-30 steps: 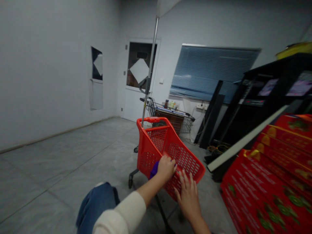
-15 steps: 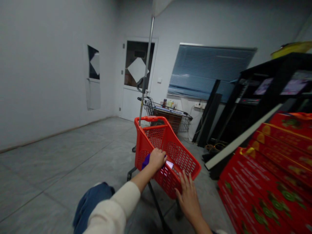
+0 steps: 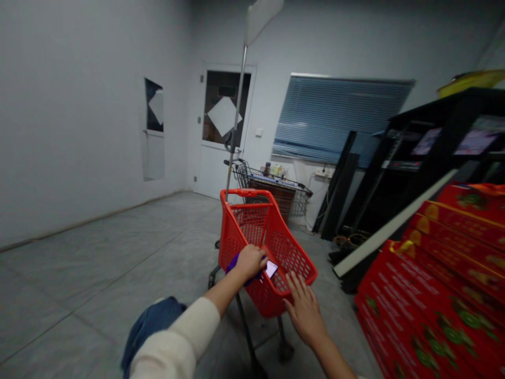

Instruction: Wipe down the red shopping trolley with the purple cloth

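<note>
A red plastic shopping cart [image 3: 268, 231] with perforated walls stands just ahead of me on dark castors. My left hand [image 3: 250, 262] is closed over a purple cloth [image 3: 233, 263] at the cart's near end. Beside that hand, a smartphone [image 3: 271, 269] with a lit screen lies inside the cart or rests against its wall. My right hand [image 3: 304, 310] is open with its fingers spread, close to the cart's near right rim, and holds nothing. A cream sleeve [image 3: 173, 339] covers my left forearm, above a bunched blue denim item [image 3: 152, 326].
Red printed cartons [image 3: 426, 300] are stacked on the right, beside a black display shelf [image 3: 442, 142]. A wire shopping cart [image 3: 272, 192] stands near the far wall. A thin metal pole [image 3: 236, 116] rises behind the red cart, and a white door [image 3: 223, 131] is at the back.
The red cart has shifted farther from me and turned slightly. The lit phone has come into view beside my left hand, and both hands have drawn in with the cart.
</note>
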Demonstrator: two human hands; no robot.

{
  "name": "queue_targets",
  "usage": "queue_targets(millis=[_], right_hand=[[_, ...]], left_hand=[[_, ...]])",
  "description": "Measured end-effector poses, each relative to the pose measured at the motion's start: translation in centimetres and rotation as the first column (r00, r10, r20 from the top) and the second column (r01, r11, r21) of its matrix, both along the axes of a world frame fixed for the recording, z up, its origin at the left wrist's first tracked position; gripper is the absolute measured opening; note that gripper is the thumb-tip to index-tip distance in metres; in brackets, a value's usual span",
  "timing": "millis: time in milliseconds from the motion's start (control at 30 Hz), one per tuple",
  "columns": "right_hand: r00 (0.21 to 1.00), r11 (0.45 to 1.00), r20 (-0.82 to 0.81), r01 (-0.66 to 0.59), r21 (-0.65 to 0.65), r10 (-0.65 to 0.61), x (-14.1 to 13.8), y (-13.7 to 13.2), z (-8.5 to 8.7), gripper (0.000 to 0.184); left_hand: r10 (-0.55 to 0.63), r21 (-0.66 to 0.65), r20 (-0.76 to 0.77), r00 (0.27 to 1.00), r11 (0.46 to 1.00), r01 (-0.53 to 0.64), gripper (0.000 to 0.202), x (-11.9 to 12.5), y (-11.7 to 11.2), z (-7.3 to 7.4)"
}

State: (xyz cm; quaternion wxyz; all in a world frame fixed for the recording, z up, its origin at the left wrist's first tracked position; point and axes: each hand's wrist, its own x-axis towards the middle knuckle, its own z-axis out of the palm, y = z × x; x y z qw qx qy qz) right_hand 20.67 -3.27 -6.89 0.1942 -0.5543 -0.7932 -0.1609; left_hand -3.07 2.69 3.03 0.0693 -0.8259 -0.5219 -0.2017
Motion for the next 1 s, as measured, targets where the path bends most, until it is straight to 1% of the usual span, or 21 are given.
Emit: queue_targets(millis=[67,100,233,300,367,433,567,633,733,900,967,1000], right_hand=[[1.0,1.0,-0.011,-0.005,-0.003,0.005,-1.0,0.3,-0.2,0.062],[1.0,1.0,-0.022,-0.003,0.001,0.003,-1.5,0.4,-0.4,0.063],[0.998,1.0,-0.058,0.005,0.017,-0.004,-3.4,0.6,-0.9,0.064],[0.998,1.0,-0.062,0.015,0.018,-0.014,-3.7,0.7,-1.1,0.063],[0.998,1.0,-0.055,0.011,0.017,-0.01,-3.8,0.6,-1.1,0.063],[0.999,1.0,-0.042,-0.004,0.017,0.005,-3.8,0.5,-0.9,0.064],[1.0,1.0,-0.027,-0.014,-0.005,0.014,-4.1,0.4,-0.7,0.063],[0.999,1.0,-0.032,-0.008,-0.017,0.007,-4.5,0.5,-0.7,0.063],[0.999,1.0,-0.046,-0.006,-0.019,0.005,-4.9,0.6,-0.8,0.064],[0.998,1.0,-0.056,-0.021,-0.005,0.021,-4.7,0.8,-1.2,0.063],[0.998,1.0,-0.054,-0.024,0.002,0.024,-4.4,0.9,-1.4,0.063],[0.998,1.0,-0.053,-0.023,0.005,0.023,-4.3,0.9,-1.5,0.063]], left_hand=[[0.044,0.008,0.009,0.999,0.999,-0.044,0.031,0.0,-0.2,-0.2],[0.047,0.015,0.008,0.999,0.999,-0.047,0.031,0.2,-0.6,-0.5],[-0.034,0.053,-0.025,0.999,0.998,0.036,0.028,1.5,-2.9,-2.1],[-0.081,0.061,-0.045,0.996,0.995,0.083,0.028,1.7,-3.6,-2.6],[-0.109,0.051,-0.07,0.992,0.992,0.113,0.029,1.3,-3.4,-2.5],[-0.103,0.036,-0.087,0.991,0.994,0.107,0.03,0.4,-2.5,-2.0],[-0.017,0.01,-0.066,0.998,1.0,0.017,0.033,-1.6,0.0,-0.7],[0.005,0.006,-0.06,0.998,1.0,-0.005,0.034,-2.1,0.5,-0.5],[0.002,0.025,-0.05,0.999,1.0,-0.001,0.029,-1.9,-0.1,-1.0],[-0.064,0.058,-0.065,0.996,0.996,0.068,0.028,-0.3,-2.2,-3.0],[-0.095,0.062,-0.079,0.992,0.993,0.1,0.029,-0.1,-2.2,-3.2],[-0.113,0.058,-0.091,0.989,0.991,0.118,0.029,-0.2,-1.9,-3.1]])
